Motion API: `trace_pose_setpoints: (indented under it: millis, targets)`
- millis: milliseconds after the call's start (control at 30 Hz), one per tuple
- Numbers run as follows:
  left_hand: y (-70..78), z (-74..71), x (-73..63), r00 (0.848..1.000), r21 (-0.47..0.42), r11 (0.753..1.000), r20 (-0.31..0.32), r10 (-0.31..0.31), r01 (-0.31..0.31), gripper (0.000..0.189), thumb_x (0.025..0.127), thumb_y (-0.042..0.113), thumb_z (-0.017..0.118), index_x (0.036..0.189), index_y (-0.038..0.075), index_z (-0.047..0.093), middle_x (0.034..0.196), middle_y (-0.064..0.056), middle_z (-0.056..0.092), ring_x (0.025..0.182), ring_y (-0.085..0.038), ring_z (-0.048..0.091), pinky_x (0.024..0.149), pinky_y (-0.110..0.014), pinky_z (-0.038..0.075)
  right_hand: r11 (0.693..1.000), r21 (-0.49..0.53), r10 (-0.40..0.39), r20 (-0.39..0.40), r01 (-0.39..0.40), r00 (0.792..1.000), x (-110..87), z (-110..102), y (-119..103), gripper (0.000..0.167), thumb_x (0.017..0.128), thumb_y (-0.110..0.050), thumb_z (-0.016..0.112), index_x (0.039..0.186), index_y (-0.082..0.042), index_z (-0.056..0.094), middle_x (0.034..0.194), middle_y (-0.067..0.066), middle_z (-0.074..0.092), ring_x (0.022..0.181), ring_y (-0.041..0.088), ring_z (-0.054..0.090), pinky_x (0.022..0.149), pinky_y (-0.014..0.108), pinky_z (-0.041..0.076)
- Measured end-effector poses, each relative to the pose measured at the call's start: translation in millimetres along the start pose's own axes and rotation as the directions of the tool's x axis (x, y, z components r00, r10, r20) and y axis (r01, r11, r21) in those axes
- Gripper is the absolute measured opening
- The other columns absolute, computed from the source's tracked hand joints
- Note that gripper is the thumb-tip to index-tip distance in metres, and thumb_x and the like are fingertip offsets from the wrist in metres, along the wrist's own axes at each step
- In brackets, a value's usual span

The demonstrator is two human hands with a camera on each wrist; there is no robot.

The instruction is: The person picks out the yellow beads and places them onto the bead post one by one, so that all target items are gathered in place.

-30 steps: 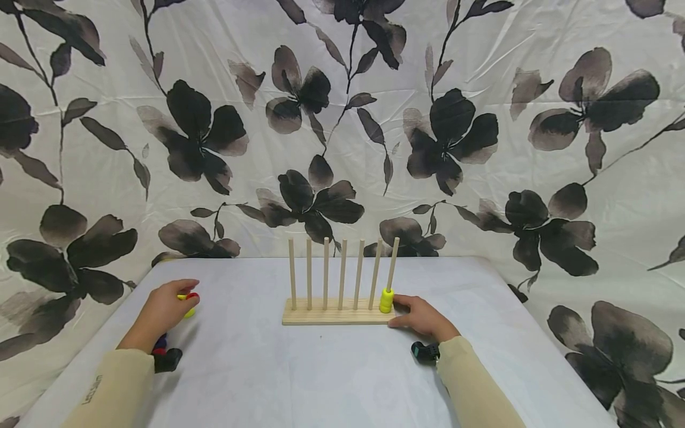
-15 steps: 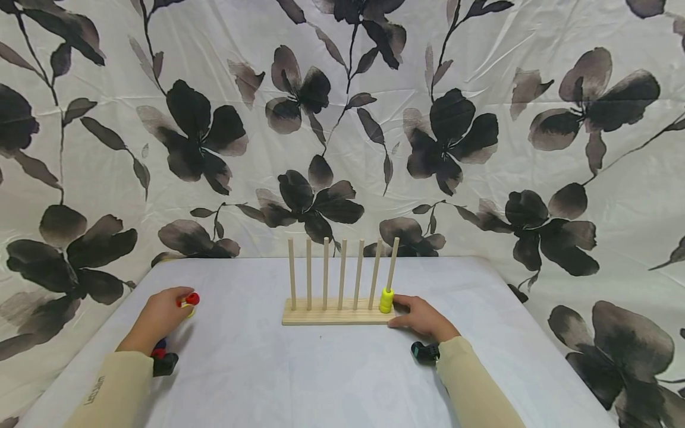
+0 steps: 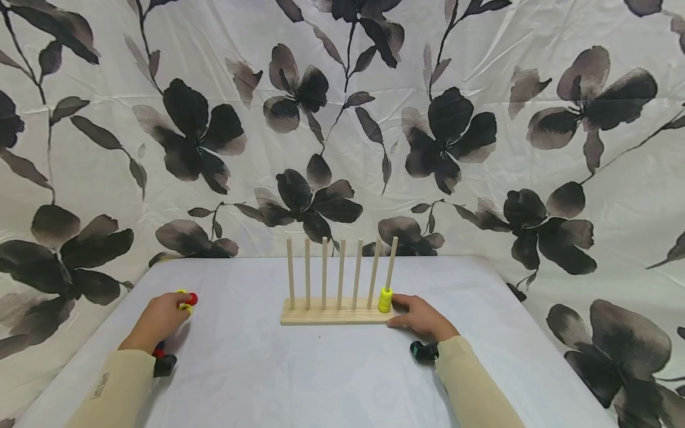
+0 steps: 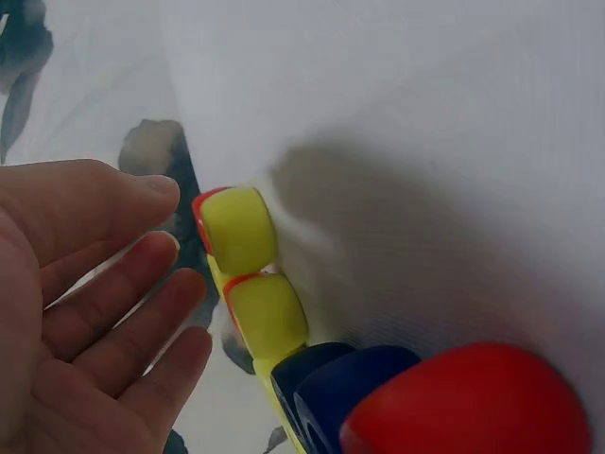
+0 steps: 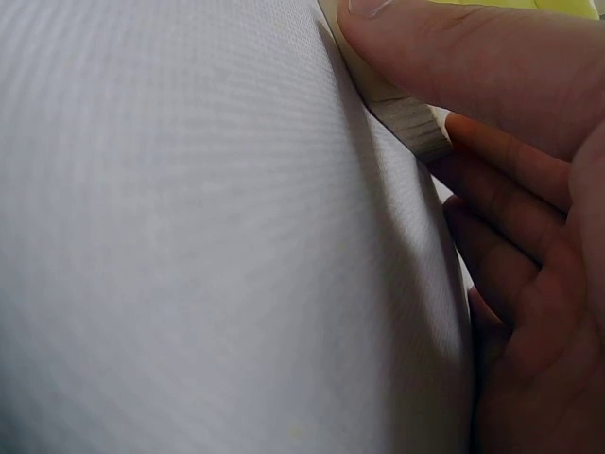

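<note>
Beside my left hand (image 3: 159,321), at the table's left, lie a red bead (image 3: 193,298) and yellow beads (image 3: 184,307). In the left wrist view its fingers are loosely bent, with a gap between the fingertips and the nearest yellow bead (image 4: 241,232). Dark blue beads (image 4: 350,388) and a large red one (image 4: 473,407) continue that row. My right hand (image 3: 423,316) grips the right end of a wooden peg stand (image 3: 332,320), thumb in front and fingers behind. Yellow beads (image 3: 385,301) are stacked on the stand's rightmost peg; the other pegs are bare.
A white cloth covers the table (image 3: 321,374). Behind it hangs a floral curtain (image 3: 374,160). More red and blue beads (image 3: 159,349) show partly behind the left wrist, which wears a black camera (image 3: 165,365).
My left hand has lowered slightly and drawn back, and more of the red bead shows at its fingertips. The right hand stays on the peg stand.
</note>
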State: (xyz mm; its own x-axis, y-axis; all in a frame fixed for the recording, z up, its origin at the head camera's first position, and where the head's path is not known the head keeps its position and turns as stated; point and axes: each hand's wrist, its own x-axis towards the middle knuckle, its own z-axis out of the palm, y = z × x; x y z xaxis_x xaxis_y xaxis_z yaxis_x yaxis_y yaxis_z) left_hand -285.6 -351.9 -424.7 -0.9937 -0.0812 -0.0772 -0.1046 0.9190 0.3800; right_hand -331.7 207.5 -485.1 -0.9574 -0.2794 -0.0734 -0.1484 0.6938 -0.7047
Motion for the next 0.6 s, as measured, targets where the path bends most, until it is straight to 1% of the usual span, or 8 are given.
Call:
trace_pose_setpoints:
  millis: [67,133,267,367,433,600]
  targets:
    - [-1.2,1.1,1.8,1.0,0.006,1.0,0.004,-0.005,0.005,0.047,0.089,0.01,0.06,0.128,-0.014,0.051,0.121,-0.038,0.053,0.094,-0.041,0.054,0.088,-0.06,0.047,1.0,0.0,0.0,0.0,0.0,1.0,0.3,0,0,0.079,0.075,-0.039,0.082,0.143,-0.017,0.049,0.149,0.007,0.047,0.142,0.032,0.036,0.116,0.056,0.028]
    - [-1.6,1.9,3.3,1.0,0.006,1.0,0.014,-0.02,0.02,0.047,0.088,0.01,0.06,0.128,-0.014,0.051,0.122,-0.039,0.052,0.1,-0.045,0.054,0.091,-0.063,0.046,1.0,0.006,0.001,-0.001,-0.001,1.0,0.1,0,0,0.079,0.074,-0.039,0.082,0.143,-0.017,0.049,0.149,0.007,0.047,0.142,0.032,0.036,0.116,0.055,0.028]
    - [-3.1,4.1,6.5,1.0,0.024,1.0,0.022,-0.018,0.018,0.045,0.088,0.008,0.059,0.127,-0.014,0.052,0.124,-0.04,0.05,0.108,-0.051,0.051,0.095,-0.067,0.042,1.0,0.009,-0.003,-0.002,0.003,1.0,-0.9,0,-1,0.079,0.074,-0.039,0.082,0.143,-0.017,0.049,0.149,0.007,0.047,0.142,0.033,0.036,0.115,0.056,0.028]
    - [-4.3,5.3,8.5,1.0,0.04,0.999,0.025,-0.009,0.008,0.043,0.088,0.007,0.058,0.126,-0.014,0.053,0.125,-0.04,0.05,0.11,-0.053,0.05,0.097,-0.067,0.041,1.0,0.008,-0.009,-0.002,0.009,1.0,-1.3,0,-1,0.079,0.074,-0.039,0.082,0.143,-0.017,0.05,0.149,0.007,0.047,0.142,0.033,0.036,0.115,0.056,0.028]
    - [-4.8,5.7,9.5,0.999,0.042,0.999,0.037,-0.017,0.016,0.043,0.088,0.007,0.058,0.126,-0.014,0.053,0.127,-0.041,0.048,0.114,-0.055,0.047,0.099,-0.068,0.038,1.0,0.008,-0.012,-0.001,0.012,1.0,-1.3,0,-1,0.078,0.074,-0.039,0.082,0.143,-0.017,0.05,0.149,0.007,0.047,0.142,0.033,0.036,0.115,0.056,0.028]
    - [-5.7,6.1,13.2,0.998,0.071,0.997,0.061,-0.028,0.023,0.041,0.088,0.004,0.058,0.124,-0.014,0.054,0.127,-0.04,0.048,0.115,-0.055,0.046,0.101,-0.067,0.037,1.0,-0.001,-0.011,-0.002,0.011,1.0,-1.4,0,-1,0.077,0.075,-0.038,0.082,0.142,-0.018,0.05,0.148,0.007,0.047,0.142,0.033,0.036,0.115,0.056,0.029]
